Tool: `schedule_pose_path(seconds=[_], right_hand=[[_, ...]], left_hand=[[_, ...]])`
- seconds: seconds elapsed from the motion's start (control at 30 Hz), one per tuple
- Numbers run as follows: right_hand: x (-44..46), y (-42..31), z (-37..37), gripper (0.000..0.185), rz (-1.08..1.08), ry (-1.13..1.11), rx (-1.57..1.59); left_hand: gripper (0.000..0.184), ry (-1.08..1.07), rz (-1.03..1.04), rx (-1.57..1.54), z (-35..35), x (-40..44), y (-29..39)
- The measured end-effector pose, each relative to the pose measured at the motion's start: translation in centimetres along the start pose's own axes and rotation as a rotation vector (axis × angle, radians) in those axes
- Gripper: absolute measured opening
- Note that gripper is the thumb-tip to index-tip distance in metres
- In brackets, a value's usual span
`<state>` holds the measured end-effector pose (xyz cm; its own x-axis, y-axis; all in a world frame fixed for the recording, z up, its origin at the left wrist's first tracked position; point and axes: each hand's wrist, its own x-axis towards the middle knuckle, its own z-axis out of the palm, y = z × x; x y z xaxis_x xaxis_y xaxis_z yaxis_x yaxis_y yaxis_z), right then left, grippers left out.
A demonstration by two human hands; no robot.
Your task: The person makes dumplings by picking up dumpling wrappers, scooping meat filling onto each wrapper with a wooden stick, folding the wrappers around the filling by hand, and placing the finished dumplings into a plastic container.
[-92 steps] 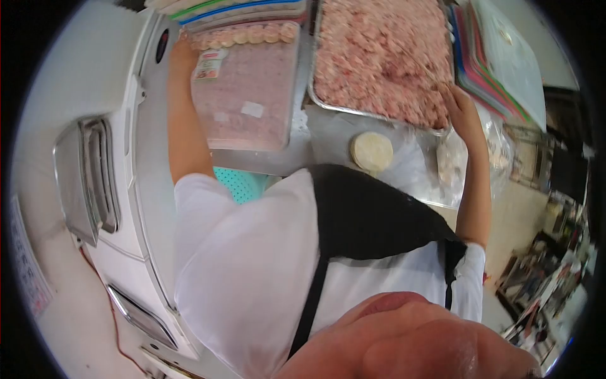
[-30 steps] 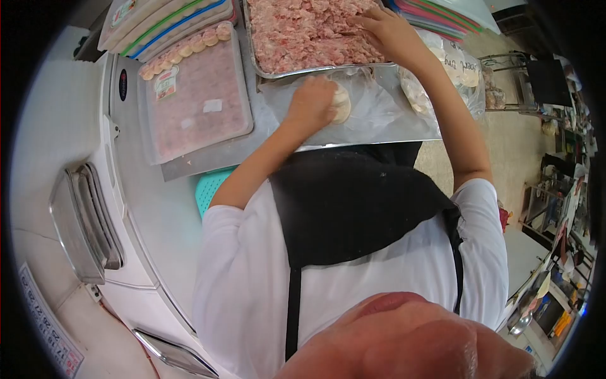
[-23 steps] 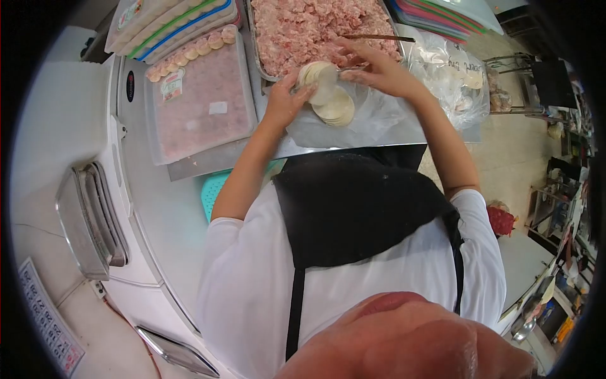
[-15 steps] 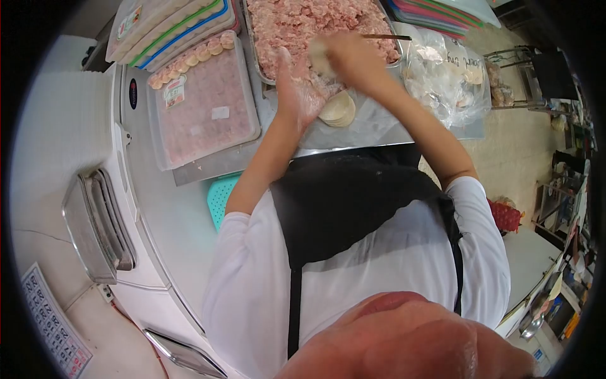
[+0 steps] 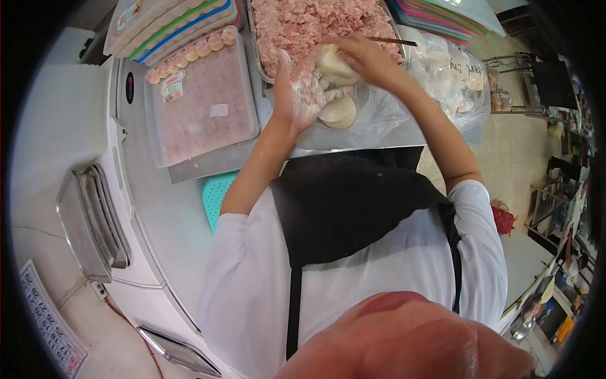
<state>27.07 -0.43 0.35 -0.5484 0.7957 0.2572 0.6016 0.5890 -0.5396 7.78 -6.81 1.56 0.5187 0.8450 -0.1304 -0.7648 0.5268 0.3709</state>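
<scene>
My right hand [image 5: 366, 58] pinches a round, pale dumpling wrapper [image 5: 336, 66] over the near edge of the meat tray. Just left of it, my left hand [image 5: 302, 95] is held palm up with fingers apart, its palm coated with something whitish. A small stack of round wrappers [image 5: 339, 114] lies on plastic beside the left fingers. Raw minced meat [image 5: 315, 24] fills the metal tray [image 5: 254, 54] behind both hands. A thin dark stick [image 5: 394, 41] projects rightward from behind my right hand; whether the hand holds it, I cannot tell.
To the left sits a lidded plastic box [image 5: 208, 123] of pinkish pieces, near stacked boxes [image 5: 170, 28]. A clear plastic bag [image 5: 451, 82] with writing lies right, below a stack of coloured lids [image 5: 435, 22]. A turquoise perforated basket [image 5: 216, 196] is under the metal table edge [image 5: 208, 158].
The wrapper in my right hand has come away from the left palm a little to the right and is seen more fully. My left palm now shows more openly.
</scene>
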Motion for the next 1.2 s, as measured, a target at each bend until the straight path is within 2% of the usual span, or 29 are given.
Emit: schedule_pose_path(seconds=[0.1, 0.13, 0.23, 0.27, 0.37, 0.47, 0.53, 0.63, 0.67, 0.77, 0.87, 0.97, 1.07, 1.1, 1.13, 1.17, 1.2], right_hand=[[-1.2, -0.6, -4.1, 0.042, 0.05, 0.04, -0.132], [-1.7, -0.7, -3.8, 0.041, 0.048, 0.046, -0.085], [-3.2, -0.6, -2.7, 0.038, 0.061, 0.016, 0.019], [-3.6, -0.5, -2.4, 0.037, 0.079, -0.026, 0.033], [-4.4, -1.3, -2.7, 0.032, 0.139, -0.098, -0.009], [-4.9, -2.0, -3.8, 0.031, 0.263, -0.281, -0.136], [-4.9, -3.5, -4.0, 0.029, 0.344, -0.395, -0.147], [-5.0, -2.7, -1.3, 0.028, 0.052, -0.198, 0.038], [-4.7, -2.8, -0.6, 0.031, 0.025, -0.186, 0.025], [-3.4, -3.2, -0.4, 0.034, 0.144, -0.286, -0.142], [-1.9, -3.0, 0.9, 0.037, -0.008, 0.051, 0.207], [-0.1, -2.4, -0.6, 0.042, 0.149, -0.004, 0.164], [0.5, -1.2, -0.2, 0.035, -0.052, 0.247, -0.169], [0.7, -1.1, 0.0, 0.036, -0.12, 0.33, -0.28], [0.3, -4.1, 0.6, 0.04, -0.134, 0.284, -0.382], [-0.2, -6.2, 1.3, 0.041, -0.367, 0.251, -0.319], [-1.2, -8.8, 1.3, 0.039, -0.37, 0.141, -0.281]], left_hand=[[0.065, -0.164, 0.069, 0.9, -2.3, -0.6, 0.2], [0.059, -0.102, 0.106, 1.323, -3.6, -0.5, -0.1], [0.058, 0.018, 0.253, 2.117, -5.1, -0.9, -3.5], [0.06, 0.071, 0.342, 2.129, -5.8, -0.6, -4.3], [0.056, 0.219, 0.307, 2.134, -5.9, -0.8, -4.1], [0.05, 0.289, 0.268, 1.863, -8.6, -2.2, -2.3], [0.047, 0.41, 0.25, 1.793, -10.5, -3.8, -0.7], [0.042, 0.552, 0.325, 1.734, -10.3, -5.6, 0.5], [0.04, 0.592, 0.364, 1.722, -9.5, -6.2, 0.8], [0.04, 0.447, 0.337, 1.128, -5.3, -6.4, 1.4], [0.049, 0.254, 0.3, 0.609, -3.8, -3.0, 0.7], [0.06, 0.105, 0.282, 0.441, -0.4, -0.5, -0.4], [0.066, 0.025, 0.196, 0.115, 1.8, 0.8, -0.3], [0.071, 0.043, 0.193, 0.118, 1.3, 1.3, -0.2], [0.077, 0.059, 0.193, 0.121, 0.3, 2.3, 0.0], [0.082, 0.079, 0.196, 0.122, -0.2, 2.7, 0.1], [0.091, -0.038, 0.107, 0.009, 0.6, 2.4, -0.2]])
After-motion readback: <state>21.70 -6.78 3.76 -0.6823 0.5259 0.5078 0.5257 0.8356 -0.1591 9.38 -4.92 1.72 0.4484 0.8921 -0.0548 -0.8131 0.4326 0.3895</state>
